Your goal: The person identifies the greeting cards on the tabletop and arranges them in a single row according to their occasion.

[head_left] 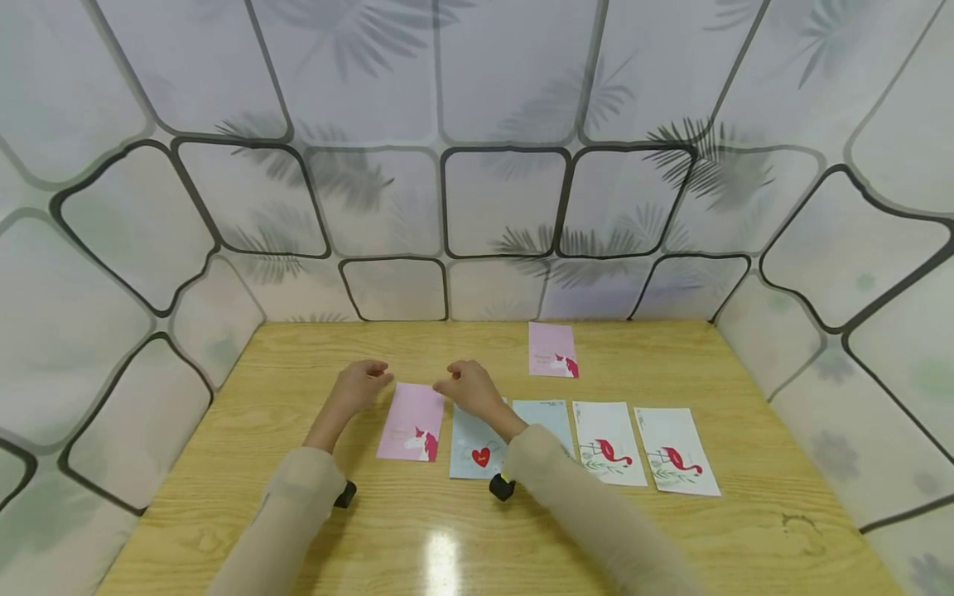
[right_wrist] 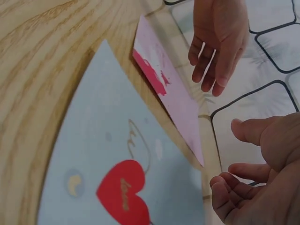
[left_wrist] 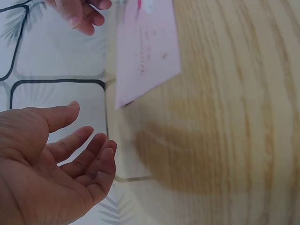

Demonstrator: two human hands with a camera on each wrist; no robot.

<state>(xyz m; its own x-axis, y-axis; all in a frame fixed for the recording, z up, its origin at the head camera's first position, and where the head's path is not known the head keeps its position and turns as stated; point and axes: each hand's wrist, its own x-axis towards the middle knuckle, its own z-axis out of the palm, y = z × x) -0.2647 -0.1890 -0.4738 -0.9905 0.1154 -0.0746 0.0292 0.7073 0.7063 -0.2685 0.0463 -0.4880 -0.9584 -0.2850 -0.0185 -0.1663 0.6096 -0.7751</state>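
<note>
A pink card (head_left: 412,422) with a unicorn print lies flat on the wooden table (head_left: 298,364), between my two hands. My left hand (head_left: 363,383) hovers just left of its far corner, fingers relaxed and empty (left_wrist: 70,150). My right hand (head_left: 464,386) hovers at the card's far right corner, fingers loosely curled, holding nothing (right_wrist: 253,173). The pink card (left_wrist: 146,47) (right_wrist: 171,98) shows in both wrist views. A pale blue card (head_left: 473,447) (right_wrist: 117,178) with a red heart lies under my right forearm.
A second blue card (head_left: 547,418), two white flamingo cards (head_left: 607,443) (head_left: 676,451) lie in a row to the right. Another pink card (head_left: 552,349) lies farther back. Patterned white walls (head_left: 477,207) enclose the table on three sides.
</note>
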